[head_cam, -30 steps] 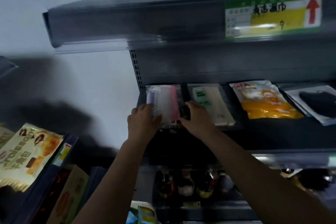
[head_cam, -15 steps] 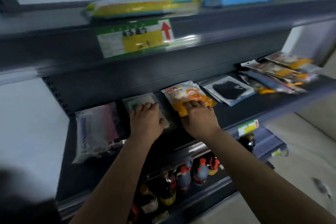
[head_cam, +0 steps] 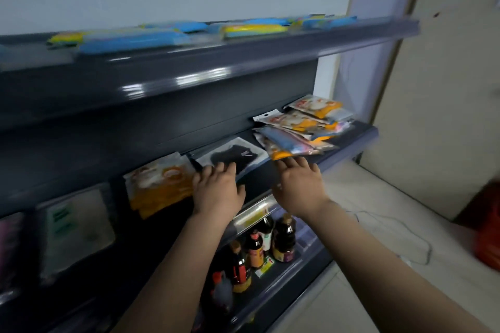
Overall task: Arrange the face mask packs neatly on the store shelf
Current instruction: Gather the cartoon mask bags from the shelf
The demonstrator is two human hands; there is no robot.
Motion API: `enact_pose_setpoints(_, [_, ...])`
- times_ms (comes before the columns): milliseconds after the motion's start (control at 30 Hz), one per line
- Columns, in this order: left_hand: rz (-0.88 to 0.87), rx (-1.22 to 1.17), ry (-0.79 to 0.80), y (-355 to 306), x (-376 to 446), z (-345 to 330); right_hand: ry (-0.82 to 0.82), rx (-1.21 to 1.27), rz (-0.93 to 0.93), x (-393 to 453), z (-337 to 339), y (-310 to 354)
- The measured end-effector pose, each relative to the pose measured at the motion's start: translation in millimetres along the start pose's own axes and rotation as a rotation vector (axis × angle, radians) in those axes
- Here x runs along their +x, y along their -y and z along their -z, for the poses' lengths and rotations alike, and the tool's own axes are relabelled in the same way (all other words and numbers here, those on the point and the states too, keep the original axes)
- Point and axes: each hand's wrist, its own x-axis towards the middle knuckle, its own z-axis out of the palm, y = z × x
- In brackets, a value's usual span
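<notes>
- Nearest, on the lower shelf, stand glossy dark sauce bottles with coloured caps and labels, upright in a row behind a clear plastic price strip.
- The left hand lies palm down with fingers spread and nearly straight, its fingertips on the near edge of the black mask pack, a flat clear sleeve showing dark fabric; it grips nothing.
- The right hand is flat and open too, fingers straight, their tips at the front edge of a loose pile of packs, shiny orange, white and blue pouches overlapping at angles.
- Left of the black pack lies a squared stack of orange-and-white pouches, then a pale, blurred pack.
- All rest on the smooth dark metal middle shelf.
- Farthest, the top shelf carries blurred blue and yellow packets.
</notes>
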Motion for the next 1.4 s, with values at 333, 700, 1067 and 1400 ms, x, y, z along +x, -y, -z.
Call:
enact_pose_setpoints(333, [-0.041, -0.008, -0.002, -120, 47, -21, -0.009, -0.007, -0.044, 12, 6, -130])
enact_pose_setpoints(700, [-0.036, 0.075, -0.063, -184, 128, -43, -0.019, -0.08, 0.011, 79, -2, -208])
enact_pose_setpoints(1067, [0.057, 0.042, -0.027, -212, 229, -65, 0.034, -0.174, 0.139, 190, -18, -257])
enact_pose_setpoints(1400, [0.207, 0.047, 0.032, -206, 275, -93, 0.045, -0.023, 0.182, 266, -41, -295])
